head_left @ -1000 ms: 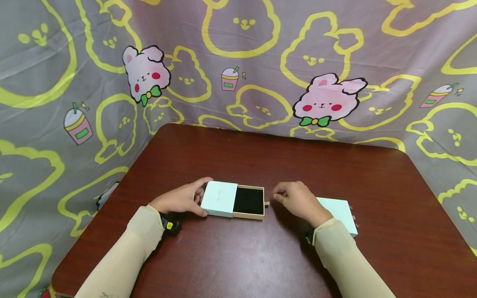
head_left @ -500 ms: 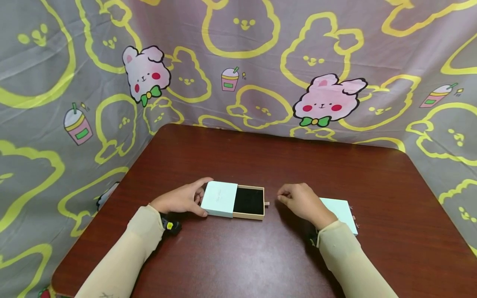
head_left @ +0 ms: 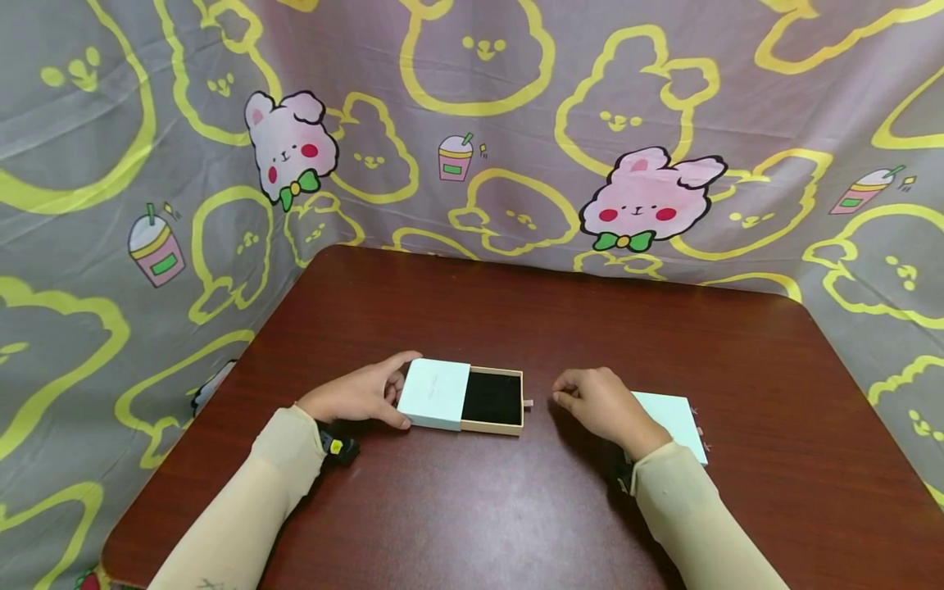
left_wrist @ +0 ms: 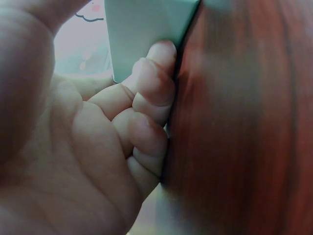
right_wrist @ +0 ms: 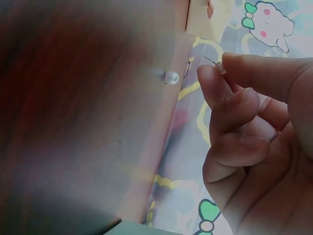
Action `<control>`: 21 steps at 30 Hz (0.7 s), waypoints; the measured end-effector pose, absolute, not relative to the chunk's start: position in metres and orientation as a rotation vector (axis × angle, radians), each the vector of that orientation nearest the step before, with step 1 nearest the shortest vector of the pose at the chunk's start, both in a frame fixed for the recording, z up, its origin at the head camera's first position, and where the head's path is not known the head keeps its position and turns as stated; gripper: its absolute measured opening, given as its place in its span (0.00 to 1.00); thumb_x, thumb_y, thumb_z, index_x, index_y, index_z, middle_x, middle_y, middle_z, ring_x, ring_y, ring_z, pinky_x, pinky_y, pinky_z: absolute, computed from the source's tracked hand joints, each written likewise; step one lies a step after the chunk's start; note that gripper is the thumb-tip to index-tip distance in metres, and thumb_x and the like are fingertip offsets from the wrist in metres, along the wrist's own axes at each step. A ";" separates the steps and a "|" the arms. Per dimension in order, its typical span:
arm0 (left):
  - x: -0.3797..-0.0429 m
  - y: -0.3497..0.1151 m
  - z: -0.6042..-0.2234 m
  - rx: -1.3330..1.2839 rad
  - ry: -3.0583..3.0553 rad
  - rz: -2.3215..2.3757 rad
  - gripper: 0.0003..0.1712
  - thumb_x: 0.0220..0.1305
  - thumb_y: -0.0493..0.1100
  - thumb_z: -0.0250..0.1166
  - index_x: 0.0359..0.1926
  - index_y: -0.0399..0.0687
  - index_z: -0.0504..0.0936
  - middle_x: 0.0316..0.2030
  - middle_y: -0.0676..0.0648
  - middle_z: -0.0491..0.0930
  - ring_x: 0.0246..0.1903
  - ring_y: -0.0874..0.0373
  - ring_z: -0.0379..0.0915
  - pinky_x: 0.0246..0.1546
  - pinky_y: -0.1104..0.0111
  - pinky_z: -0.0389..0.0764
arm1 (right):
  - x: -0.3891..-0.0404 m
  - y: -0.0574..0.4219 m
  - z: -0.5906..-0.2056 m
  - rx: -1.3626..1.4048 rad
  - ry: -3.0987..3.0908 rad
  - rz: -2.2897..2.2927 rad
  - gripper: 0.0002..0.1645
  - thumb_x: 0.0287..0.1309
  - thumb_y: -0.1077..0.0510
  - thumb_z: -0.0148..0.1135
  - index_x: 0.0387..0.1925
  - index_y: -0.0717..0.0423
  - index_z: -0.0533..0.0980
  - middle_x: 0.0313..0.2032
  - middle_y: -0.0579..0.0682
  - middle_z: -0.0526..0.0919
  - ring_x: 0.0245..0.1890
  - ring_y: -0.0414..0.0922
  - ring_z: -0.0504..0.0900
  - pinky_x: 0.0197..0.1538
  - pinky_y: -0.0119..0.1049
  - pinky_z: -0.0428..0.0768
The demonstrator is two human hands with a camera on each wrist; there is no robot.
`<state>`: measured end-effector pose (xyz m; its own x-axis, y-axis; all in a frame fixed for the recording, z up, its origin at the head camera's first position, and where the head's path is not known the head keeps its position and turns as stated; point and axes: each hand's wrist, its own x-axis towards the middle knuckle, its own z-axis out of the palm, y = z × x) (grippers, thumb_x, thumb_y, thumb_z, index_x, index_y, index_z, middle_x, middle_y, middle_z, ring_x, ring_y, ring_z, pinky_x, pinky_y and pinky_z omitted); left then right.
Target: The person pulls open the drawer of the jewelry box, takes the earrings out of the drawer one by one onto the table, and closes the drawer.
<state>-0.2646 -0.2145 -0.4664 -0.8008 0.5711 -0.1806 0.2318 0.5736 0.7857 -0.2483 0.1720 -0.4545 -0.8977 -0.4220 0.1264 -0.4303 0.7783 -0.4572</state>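
Note:
A pale-blue jewelry box (head_left: 435,393) lies on the table with its tray (head_left: 492,429) slid partly out to the right, showing a black lining. My left hand (head_left: 361,393) grips the box's closed left end, thumb on the near side and index finger on the far side; in the left wrist view, curled fingers (left_wrist: 154,81) rest against it. My right hand (head_left: 601,401) is right of the tray's ribbon tab (head_left: 528,403), apart from it. Its thumb and index finger pinch a small earring (right_wrist: 220,67) with a thin pin, too small to make out in the head view.
A second pale-blue box (head_left: 673,422) lies under and beyond my right wrist, with small pale marks by its right edge. In the right wrist view a pearl-like bead (right_wrist: 171,78) sits on the brown table (head_left: 472,508). A patterned cloth (head_left: 516,123) hangs behind.
My right hand has drawn slightly right and nearer to me, away from the ribbon tab. The left hand and the part-open box have stayed where they were.

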 end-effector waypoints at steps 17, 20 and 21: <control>-0.265 -0.214 -0.466 0.638 2.386 1.112 0.60 0.44 0.45 0.81 0.73 0.49 0.52 0.31 0.46 0.77 0.28 0.55 0.70 0.28 0.64 0.71 | -0.244 0.173 -0.457 0.694 -2.954 0.747 0.03 0.59 0.59 0.67 0.31 0.48 0.83 0.27 0.38 0.82 0.29 0.36 0.78 0.35 0.39 0.77; -0.266 -0.215 -0.468 0.639 2.390 1.108 0.60 0.44 0.46 0.81 0.72 0.50 0.53 0.31 0.46 0.76 0.28 0.55 0.70 0.28 0.64 0.71 | -0.243 0.173 -0.457 0.688 -2.960 0.747 0.03 0.59 0.59 0.67 0.31 0.48 0.83 0.27 0.38 0.81 0.29 0.36 0.78 0.35 0.39 0.77; -0.266 -0.215 -0.469 0.641 2.391 1.109 0.60 0.44 0.46 0.81 0.72 0.51 0.53 0.31 0.46 0.76 0.28 0.55 0.70 0.28 0.64 0.71 | -0.243 0.174 -0.458 0.687 -2.960 0.746 0.03 0.59 0.59 0.67 0.31 0.48 0.83 0.27 0.38 0.81 0.28 0.36 0.78 0.35 0.39 0.77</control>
<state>-0.2663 -0.2151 -0.4686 -0.8025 0.5681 -0.1823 0.2279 0.5743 0.7863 -0.2432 0.1735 -0.4575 -0.9034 -0.4126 0.1169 -0.4187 0.7897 -0.4485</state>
